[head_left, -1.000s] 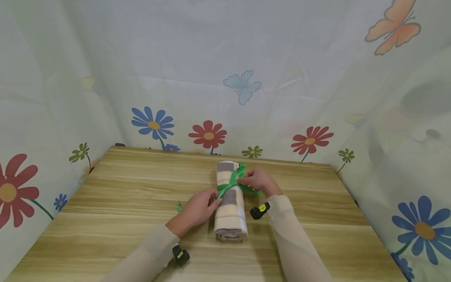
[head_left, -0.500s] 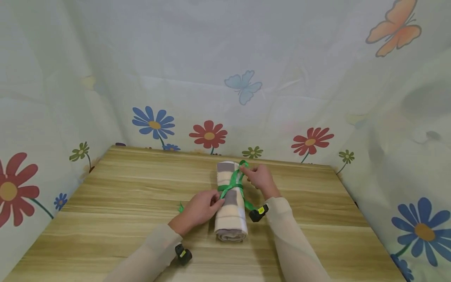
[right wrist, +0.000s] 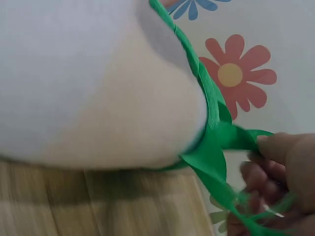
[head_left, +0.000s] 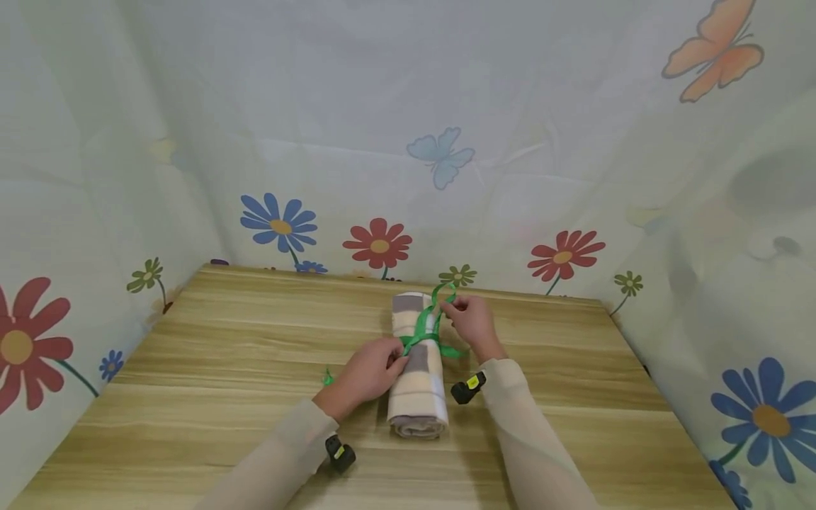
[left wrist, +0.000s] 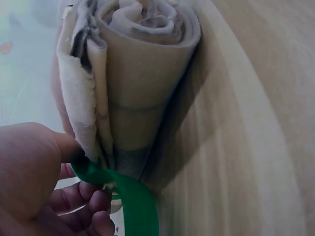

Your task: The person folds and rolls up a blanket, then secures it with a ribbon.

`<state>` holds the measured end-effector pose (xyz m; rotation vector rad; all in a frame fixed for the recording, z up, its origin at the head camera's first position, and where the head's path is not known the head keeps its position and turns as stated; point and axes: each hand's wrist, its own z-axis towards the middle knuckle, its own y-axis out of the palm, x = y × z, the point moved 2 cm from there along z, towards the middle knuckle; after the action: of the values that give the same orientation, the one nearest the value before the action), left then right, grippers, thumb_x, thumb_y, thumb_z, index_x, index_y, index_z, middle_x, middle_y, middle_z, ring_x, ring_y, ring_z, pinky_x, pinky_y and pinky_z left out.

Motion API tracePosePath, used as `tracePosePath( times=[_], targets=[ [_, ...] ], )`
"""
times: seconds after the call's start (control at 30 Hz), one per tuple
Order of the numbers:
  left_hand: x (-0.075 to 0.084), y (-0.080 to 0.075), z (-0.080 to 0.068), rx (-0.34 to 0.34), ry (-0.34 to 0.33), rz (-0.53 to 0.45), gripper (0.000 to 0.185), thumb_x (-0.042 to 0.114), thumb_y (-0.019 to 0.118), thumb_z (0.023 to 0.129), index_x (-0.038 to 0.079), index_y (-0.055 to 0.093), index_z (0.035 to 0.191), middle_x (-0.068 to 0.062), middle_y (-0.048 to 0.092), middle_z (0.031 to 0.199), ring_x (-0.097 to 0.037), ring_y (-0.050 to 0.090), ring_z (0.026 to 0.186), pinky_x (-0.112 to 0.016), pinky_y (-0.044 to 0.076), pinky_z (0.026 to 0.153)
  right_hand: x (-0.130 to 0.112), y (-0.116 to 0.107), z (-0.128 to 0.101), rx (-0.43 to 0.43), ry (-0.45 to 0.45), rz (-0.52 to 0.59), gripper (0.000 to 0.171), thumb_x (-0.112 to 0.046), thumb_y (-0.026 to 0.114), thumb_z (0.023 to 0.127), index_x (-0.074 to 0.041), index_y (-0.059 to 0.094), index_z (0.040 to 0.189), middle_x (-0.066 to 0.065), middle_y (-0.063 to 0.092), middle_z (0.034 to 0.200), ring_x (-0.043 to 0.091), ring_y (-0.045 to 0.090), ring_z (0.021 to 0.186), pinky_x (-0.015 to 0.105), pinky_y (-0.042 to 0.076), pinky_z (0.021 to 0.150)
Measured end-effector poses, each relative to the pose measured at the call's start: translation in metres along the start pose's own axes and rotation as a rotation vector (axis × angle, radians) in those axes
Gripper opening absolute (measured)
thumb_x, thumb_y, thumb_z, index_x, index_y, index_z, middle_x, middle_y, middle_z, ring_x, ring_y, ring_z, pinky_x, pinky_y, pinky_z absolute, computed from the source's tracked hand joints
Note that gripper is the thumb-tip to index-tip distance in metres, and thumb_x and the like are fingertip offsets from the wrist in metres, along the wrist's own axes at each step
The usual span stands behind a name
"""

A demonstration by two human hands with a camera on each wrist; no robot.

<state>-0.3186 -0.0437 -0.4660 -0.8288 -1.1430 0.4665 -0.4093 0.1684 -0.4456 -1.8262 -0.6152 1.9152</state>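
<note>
A rolled-up checked cloth (head_left: 417, 389) in cream, white and grey lies lengthwise on the table, its coiled end toward me. Round its middle runs a green ribbon (head_left: 423, 328), crossed on top. My left hand (head_left: 368, 372) is at the roll's left side; in the left wrist view its thumb and fingers pinch a length of the green ribbon (left wrist: 140, 204). On the far right side, my right hand (head_left: 477, 327) pinches a ribbon loop that stands up off the roll. The right wrist view shows the ribbon (right wrist: 236, 136) running between thumb and finger, with another strand hanging below.
The wood-grain table (head_left: 255, 319) reaches back to a flower-printed curtain (head_left: 319, 106) on three sides. A loose green ribbon end (head_left: 328, 377) pokes out beside the left wrist. Small black cameras (head_left: 468, 387) are worn on both wrists.
My right hand has lifted its ribbon strand up and slightly away, and a loop now stands above the roll's far end. My left hand has shifted slightly right. The roll stays put.
</note>
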Motion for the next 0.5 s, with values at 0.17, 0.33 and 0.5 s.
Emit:
tracePosePath(
  times=[0.17,0.33,0.5],
  targets=[
    [-0.002,0.002,0.000,-0.021,-0.037,-0.018,0.020,0.027,0.063,0.103,0.017,0.056,0.087,0.004,0.052,0.070,-0.010,0.047,0.061,-0.025,0.039,0.056,0.001,-0.005,-0.006,-0.195,0.161,-0.027,0.056,-0.055,0.068,0.094,-0.001,0.074,0.083,0.010,0.068,0.076,0.016,0.053,0.057,0.029,0.045,0.052],
    [-0.002,0.003,0.002,-0.014,-0.031,-0.002,0.020,0.027,0.062,0.104,0.018,0.054,0.089,0.003,0.050,0.070,-0.010,0.046,0.061,-0.025,0.038,0.055,-0.003,-0.006,-0.011,-0.365,0.135,-0.085,0.038,-0.042,0.073,0.094,-0.006,0.074,0.082,0.003,0.064,0.071,0.015,0.052,0.060,0.028,0.043,0.056],
    [0.002,0.001,0.004,-0.012,-0.009,0.009,0.018,0.023,0.062,0.103,0.017,0.054,0.088,0.002,0.051,0.075,-0.011,0.048,0.066,-0.026,0.039,0.058,-0.001,-0.003,-0.010,-0.327,0.094,-0.029,0.024,-0.023,0.070,0.097,-0.004,0.074,0.084,0.006,0.069,0.076,0.015,0.059,0.066,0.026,0.049,0.060]
  ],
)
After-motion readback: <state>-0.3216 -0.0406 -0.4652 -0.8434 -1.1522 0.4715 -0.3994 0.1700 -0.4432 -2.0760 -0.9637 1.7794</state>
